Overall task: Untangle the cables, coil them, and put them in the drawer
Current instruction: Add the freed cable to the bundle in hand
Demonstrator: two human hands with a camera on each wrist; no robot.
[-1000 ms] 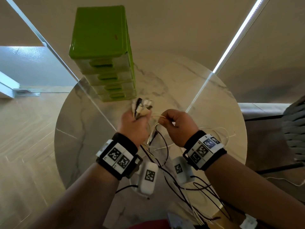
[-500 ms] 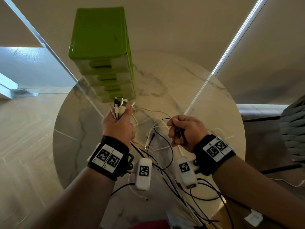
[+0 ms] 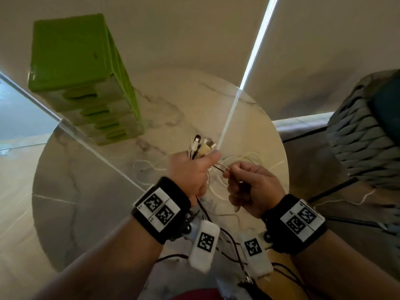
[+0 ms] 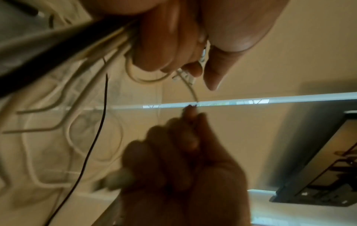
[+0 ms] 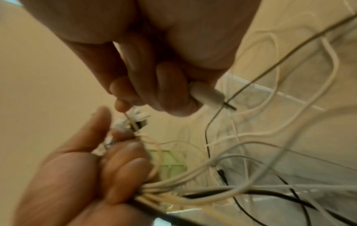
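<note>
My left hand (image 3: 192, 172) grips a bunch of white and black cables (image 5: 193, 191), their connector ends (image 3: 201, 146) sticking up out of the fist. My right hand (image 3: 249, 187) is right beside it, fingers curled round a white plug (image 5: 206, 94) and pinching a thin strand (image 3: 220, 168) that runs across to the left fist. More tangled cable loops (image 3: 249, 159) lie on the round marble table (image 3: 86, 191) under and behind both hands. The green drawer unit (image 3: 86, 83) stands at the table's back left, its drawers pushed in.
A grey woven seat (image 3: 363, 135) stands at the right beside the table. Black leads (image 3: 287, 276) trail from the wrist cameras toward my body. A glass panel edge (image 3: 86, 139) runs diagonally across the left of the table.
Both hands shifted right in the picture and came close together again. The right hand now pinches a strand right next to the left fist; the left keeps hold of the connector bunch.
</note>
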